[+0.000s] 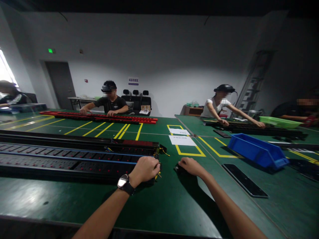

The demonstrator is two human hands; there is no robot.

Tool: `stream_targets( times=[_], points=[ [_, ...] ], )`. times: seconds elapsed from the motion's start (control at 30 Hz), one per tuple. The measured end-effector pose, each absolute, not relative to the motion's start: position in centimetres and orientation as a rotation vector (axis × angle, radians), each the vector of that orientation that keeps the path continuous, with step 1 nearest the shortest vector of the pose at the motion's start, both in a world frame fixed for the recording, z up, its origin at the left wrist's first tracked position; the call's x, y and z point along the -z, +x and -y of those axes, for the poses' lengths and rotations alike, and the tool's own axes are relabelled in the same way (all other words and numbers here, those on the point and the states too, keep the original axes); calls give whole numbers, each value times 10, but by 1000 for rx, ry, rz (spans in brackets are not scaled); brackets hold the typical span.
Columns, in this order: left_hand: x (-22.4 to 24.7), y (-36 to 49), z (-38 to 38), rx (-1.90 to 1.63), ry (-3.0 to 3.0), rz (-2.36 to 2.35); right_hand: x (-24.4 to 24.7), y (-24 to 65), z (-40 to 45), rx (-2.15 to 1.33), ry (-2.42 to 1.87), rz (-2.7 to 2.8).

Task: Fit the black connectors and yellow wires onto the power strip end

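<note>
A long black rail assembly [74, 162] with blue strips and small red dots lies across the left of the green table [159, 205]. My left hand [146, 168], a watch on its wrist, is closed at the rail's right end, where yellow ties and thin wires stick out; what its fingers hold is hidden. Right of that end, my right hand [189, 166] is closed around a small dark part [178, 168] just over the tabletop. A gap of bare green surface separates the two hands.
Two paper sheets [182, 140] lie beyond my hands. To the right are a dark phone-like slab [245, 180] and a blue bin [258, 151]. Across the table, people handle a red rail [144, 119] and a black rail [274, 129] near a green tray [280, 121].
</note>
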State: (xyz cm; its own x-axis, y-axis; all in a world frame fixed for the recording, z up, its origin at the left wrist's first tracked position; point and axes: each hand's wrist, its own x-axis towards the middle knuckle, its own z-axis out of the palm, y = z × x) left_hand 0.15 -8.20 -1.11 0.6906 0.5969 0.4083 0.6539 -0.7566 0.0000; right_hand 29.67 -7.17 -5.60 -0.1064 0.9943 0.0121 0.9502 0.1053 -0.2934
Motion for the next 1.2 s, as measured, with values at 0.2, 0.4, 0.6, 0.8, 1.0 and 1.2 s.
stream_targets(
  times=[0.2, 0.4, 0.6, 0.8, 1.0, 1.2],
  points=[
    [10, 1, 83, 595, -2757, 1030, 57, 296, 71, -295, -1952, 2180],
    [10, 2, 82, 595, -2776, 1035, 59, 298, 70, -301, -1936, 2177],
    [11, 2, 82, 585, -2760, 1050, 61, 298, 68, -285, -1953, 2183],
    [11, 2, 82, 576, -2755, 1043, 58, 297, 70, -282, -1950, 2190],
    [8, 2, 83, 566, -2764, 1056, 57, 296, 72, -281, -1960, 2189],
    [10, 2, 83, 573, -2756, 1047, 55, 296, 73, -295, -1941, 2192]
  ],
)
